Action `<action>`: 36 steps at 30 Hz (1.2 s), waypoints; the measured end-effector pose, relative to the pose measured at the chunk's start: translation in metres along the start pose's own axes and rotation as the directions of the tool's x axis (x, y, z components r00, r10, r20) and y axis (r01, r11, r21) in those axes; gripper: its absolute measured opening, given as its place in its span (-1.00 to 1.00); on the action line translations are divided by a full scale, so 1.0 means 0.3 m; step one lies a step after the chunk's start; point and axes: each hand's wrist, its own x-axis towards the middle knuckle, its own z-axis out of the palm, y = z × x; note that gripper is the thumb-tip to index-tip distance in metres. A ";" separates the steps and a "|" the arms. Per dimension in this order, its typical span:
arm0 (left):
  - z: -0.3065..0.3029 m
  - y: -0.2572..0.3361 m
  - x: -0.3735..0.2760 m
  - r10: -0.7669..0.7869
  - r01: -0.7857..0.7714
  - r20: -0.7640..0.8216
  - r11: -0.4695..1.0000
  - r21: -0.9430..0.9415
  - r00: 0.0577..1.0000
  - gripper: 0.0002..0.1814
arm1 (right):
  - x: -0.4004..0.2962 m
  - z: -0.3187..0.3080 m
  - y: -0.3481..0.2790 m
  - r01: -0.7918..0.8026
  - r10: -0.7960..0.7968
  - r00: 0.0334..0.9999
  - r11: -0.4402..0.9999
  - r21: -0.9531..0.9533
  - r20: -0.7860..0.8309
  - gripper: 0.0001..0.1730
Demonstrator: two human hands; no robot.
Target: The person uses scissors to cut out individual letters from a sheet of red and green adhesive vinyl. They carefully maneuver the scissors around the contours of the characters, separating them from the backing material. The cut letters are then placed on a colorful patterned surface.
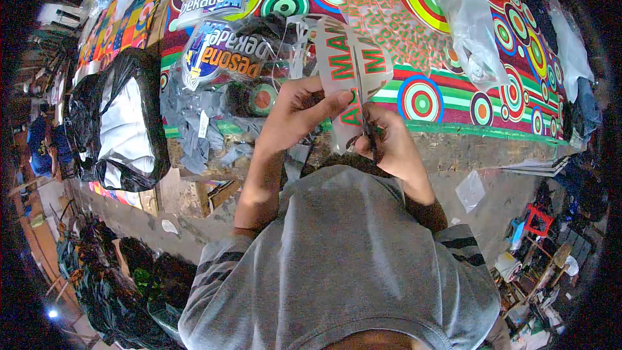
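Observation:
My left hand (307,112) pinches a translucent sheet with red printed lettering (340,65) between thumb and fingers. In my right hand (391,138) are dark-handled scissors (370,138), whose blades run up along a slit between two lettered strips of the sheet. How far the blades are apart cannot be told. Beyond my hands, a fan of similar red-lettered translucent strips (379,5) lies on a cloth with coloured circles (422,99). Left of the held sheet, printed emblem pieces (218,53) lie in and around clear plastic.
A black plastic bag with white material (127,126) stands at the left. Grey scraps (197,124) lie near the table's front edge (457,143). Crumpled clear plastic bags (474,34) rest at the right. A red frame (538,220) and clutter are on the floor, lower right.

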 end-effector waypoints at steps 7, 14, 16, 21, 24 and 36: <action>0.009 0.001 -0.002 -0.010 0.009 -0.024 0.999 -0.044 1.000 -0.76 | -0.004 0.021 -0.021 0.063 -0.066 0.996 0.997 -0.045 -0.060 -0.58; -0.015 -0.015 0.012 -0.015 0.012 -0.064 0.999 -0.046 0.998 -0.76 | -0.002 0.006 -0.003 0.134 -0.144 0.989 0.974 -0.183 -0.044 -0.62; -0.039 -0.018 0.027 -0.046 0.040 -0.122 0.998 -0.054 0.991 -0.76 | -0.001 -0.001 0.006 0.152 -0.162 0.987 0.959 -0.240 -0.021 -0.58; -0.040 0.013 0.045 -0.018 0.022 -0.109 0.999 0.036 0.994 -0.78 | 0.004 0.008 0.020 0.141 -0.148 0.988 0.979 -0.150 -0.034 -0.57; -0.030 0.019 0.037 0.000 0.009 -0.102 0.996 0.088 0.995 -0.79 | -0.013 0.005 -0.022 0.020 -0.021 0.999 0.999 0.029 0.032 -0.52; -0.009 0.005 0.023 0.088 -0.075 -0.177 0.994 0.083 0.980 -0.81 | 0.003 0.021 0.011 0.016 -0.016 0.998 1.000 0.002 -0.067 -0.57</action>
